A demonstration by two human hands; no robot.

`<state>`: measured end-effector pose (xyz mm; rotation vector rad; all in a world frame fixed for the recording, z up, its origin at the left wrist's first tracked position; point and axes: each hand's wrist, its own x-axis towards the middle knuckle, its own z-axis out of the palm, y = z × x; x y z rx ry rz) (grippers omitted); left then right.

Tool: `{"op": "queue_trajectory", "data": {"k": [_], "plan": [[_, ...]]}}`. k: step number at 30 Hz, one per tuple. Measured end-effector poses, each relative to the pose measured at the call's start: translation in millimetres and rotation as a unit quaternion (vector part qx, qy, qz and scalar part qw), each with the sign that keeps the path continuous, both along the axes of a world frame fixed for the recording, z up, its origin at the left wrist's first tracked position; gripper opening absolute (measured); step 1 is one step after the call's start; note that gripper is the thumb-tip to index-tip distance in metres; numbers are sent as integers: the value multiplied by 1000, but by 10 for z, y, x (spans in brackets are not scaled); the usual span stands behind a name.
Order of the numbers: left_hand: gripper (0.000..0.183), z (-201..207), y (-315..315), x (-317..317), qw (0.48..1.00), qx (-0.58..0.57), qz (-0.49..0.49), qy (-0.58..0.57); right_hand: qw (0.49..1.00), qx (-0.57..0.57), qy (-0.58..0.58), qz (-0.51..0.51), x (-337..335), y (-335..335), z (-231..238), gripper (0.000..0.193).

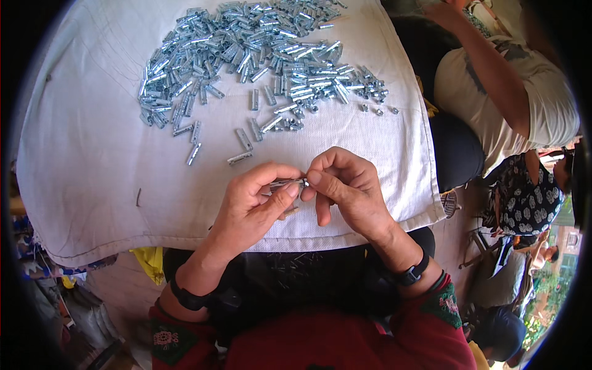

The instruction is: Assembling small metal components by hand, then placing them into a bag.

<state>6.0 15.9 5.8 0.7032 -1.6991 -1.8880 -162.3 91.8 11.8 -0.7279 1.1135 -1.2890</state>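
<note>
My left hand (246,203) is closed around a short silver metal tube (283,184), held just above the near part of the cloth. At the tube's right end, the thumb and forefinger of my right hand (351,188) pinch together; whatever small piece lies between them is mostly hidden. The fingertips of both hands nearly meet there. Beyond my hands, several loose metal tubes (243,139) lie on the white cloth (92,166). A large heap of similar tubes (240,49) spreads across the far side.
Small nut-like metal pieces (370,89) lie at the heap's right edge. A dark thin scrap (138,197) rests on the cloth at left. Thin metal bits (296,262) lie on the dark fabric over my lap. Another person (493,92) sits close on the right.
</note>
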Motion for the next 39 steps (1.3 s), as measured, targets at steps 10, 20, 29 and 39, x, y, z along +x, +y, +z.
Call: {"op": "queue_trajectory", "data": {"k": [10,20,29,39], "plan": [[20,-1,26,20,999,47,11,9,1000,11,2,-10,31,3,5,9],[22,5,61,30,980,188,17,66,999,2,-44,-23,71,6,-101,19],[19,40,40,81,966,230,-77,89,995,2,-39,89,59,58,-26,21],[15,147,219,227,881,-262,-381,-97,825,-28,561,60,-332,76,26,17]]}}
